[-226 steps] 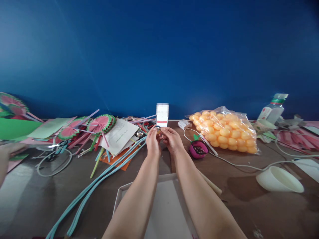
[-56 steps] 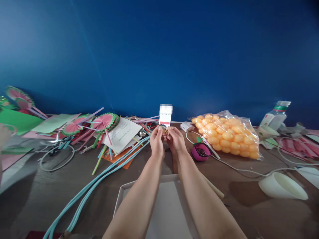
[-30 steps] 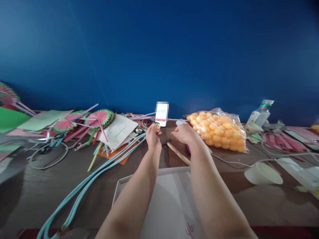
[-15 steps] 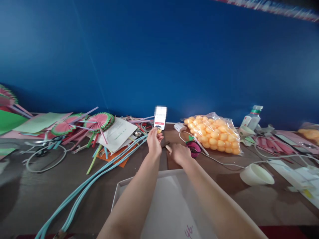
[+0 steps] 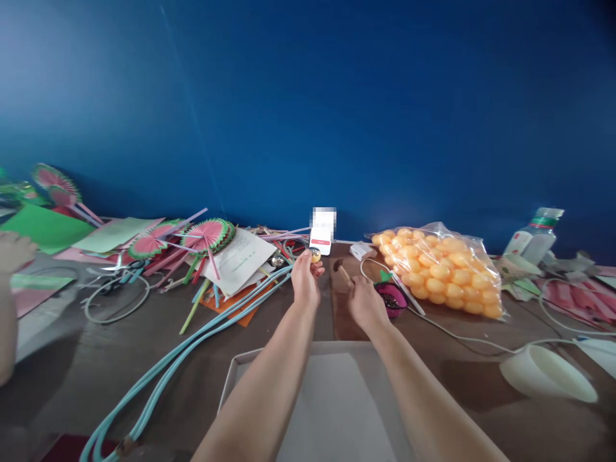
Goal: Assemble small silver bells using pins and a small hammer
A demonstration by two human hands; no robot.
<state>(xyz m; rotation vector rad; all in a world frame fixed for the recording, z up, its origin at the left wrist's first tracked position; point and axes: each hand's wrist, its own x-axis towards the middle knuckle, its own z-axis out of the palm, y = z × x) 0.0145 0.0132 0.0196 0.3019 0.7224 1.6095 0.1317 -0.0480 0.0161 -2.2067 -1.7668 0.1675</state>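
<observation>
My left hand [image 5: 306,277] is closed, pinching a small round yellow ball with a shiny silver-looking top [image 5: 316,255] between thumb and fingers. Just right of it, my right hand [image 5: 366,300] grips the wooden handle of a small hammer [image 5: 343,272]. The dark hammer head points up and left, apart from the ball. Beside the right hand stands a purple bowl [image 5: 393,299] of small dark pieces, partly covered by that hand. A phone [image 5: 321,240] leans upright behind the ball. Below my forearms lies an open white box [image 5: 332,378].
A clear bag of orange balls [image 5: 443,269] sits at right, near a bottle [image 5: 536,237] and a white cup [image 5: 546,372]. Paper fans [image 5: 209,236], sheets and light-blue cords [image 5: 192,346] spread leftward. Another person's hand [image 5: 17,253] shows at the far left edge.
The hammer has moved away from my left hand, and its head now shows clearly. My view has shifted left, bringing another person's hand into sight. My left hand still holds the ball.
</observation>
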